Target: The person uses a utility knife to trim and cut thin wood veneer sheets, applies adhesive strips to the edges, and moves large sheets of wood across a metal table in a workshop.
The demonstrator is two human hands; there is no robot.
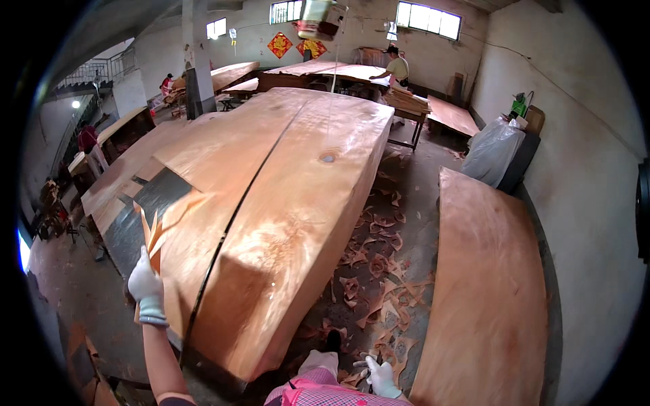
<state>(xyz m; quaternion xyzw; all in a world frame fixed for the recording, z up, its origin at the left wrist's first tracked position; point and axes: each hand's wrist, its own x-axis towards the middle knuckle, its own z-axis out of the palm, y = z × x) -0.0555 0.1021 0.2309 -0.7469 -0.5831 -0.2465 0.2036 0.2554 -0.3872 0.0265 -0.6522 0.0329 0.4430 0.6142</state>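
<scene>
My left hand [146, 279], in a white glove with a pale green cuff, is closed around thin veneer strips [154, 233]. Their pointed ends stick up above the fist, beside the left edge of the veneer sheets. A large stack of wood veneer [298, 196] lies before me, a long dark gap [249, 188] running down its length. On its left side a dark grey patch [152, 203] shows between torn sheet edges. Low by my pink checked clothing, my white-gloved right hand [383, 379] has fingers stretched apart; its palm side is hidden.
Curled veneer scraps [379, 271] litter the floor to the right of the stack. Another veneer stack [484, 284] lies along the right wall. A plastic-covered object [493, 150] stands beyond it. At the back, a person [397, 66] leans over another veneer-covered table [332, 69].
</scene>
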